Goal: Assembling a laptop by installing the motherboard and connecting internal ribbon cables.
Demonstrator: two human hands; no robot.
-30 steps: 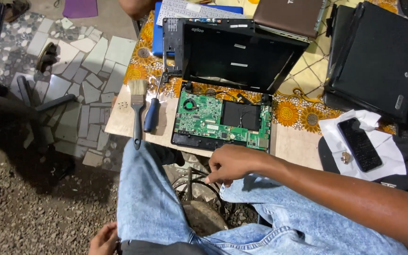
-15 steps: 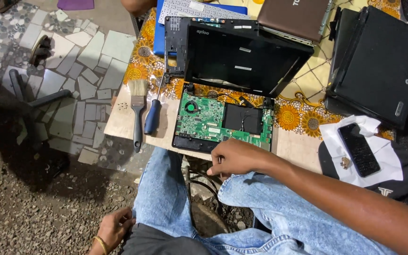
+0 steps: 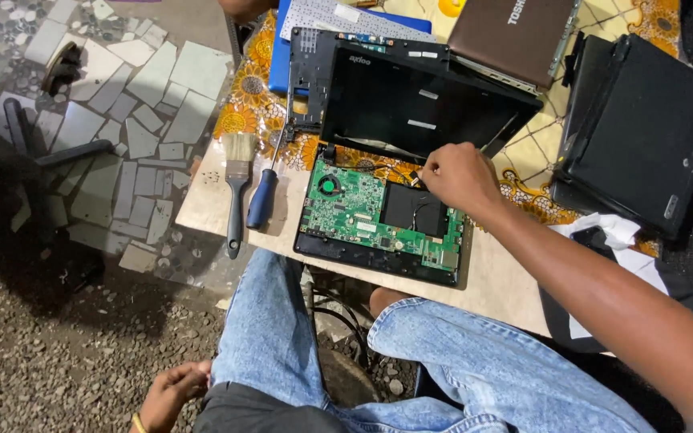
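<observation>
Outdoors, on gravel and a patch of broken grey tile mosaic (image 3: 106,112), with a small pale bench (image 3: 499,281) partly spread with a yellow sunflower-print cloth (image 3: 242,112). Lying open at the bench's near edge, just above the blue-denim knees (image 3: 459,361): a small black laptop with its cover off, showing a green circuit board (image 3: 354,212) with a little round fan and a flat black rectangular component (image 3: 412,207) set in it. Hinged screen panel (image 3: 419,100) tilted back behind the board.

Right hand (image 3: 460,176) reached forward over the board's far right corner, at the hinge line, forearm running in from the lower right, wrist bent down, knuckles up. Fingers curled tight, tips pinched together on something small at the hinge; too small to tell what, possibly a cable end. Grip closed, not spread.

Left hand (image 3: 172,394) low at the lower edge, down beside the left thigh, well apart from the bench, fingers loosely curled, holding nothing visible, a yellow band at the wrist.

Left of the laptop, side by side: a grey-handled paintbrush with pale bristles (image 3: 237,188) and a blue-handled screwdriver (image 3: 265,192), shaft pointing away. Further back, a brown closed laptop (image 3: 515,36); at right, a black closed laptop (image 3: 643,132) and crumpled white paper (image 3: 615,232).
</observation>
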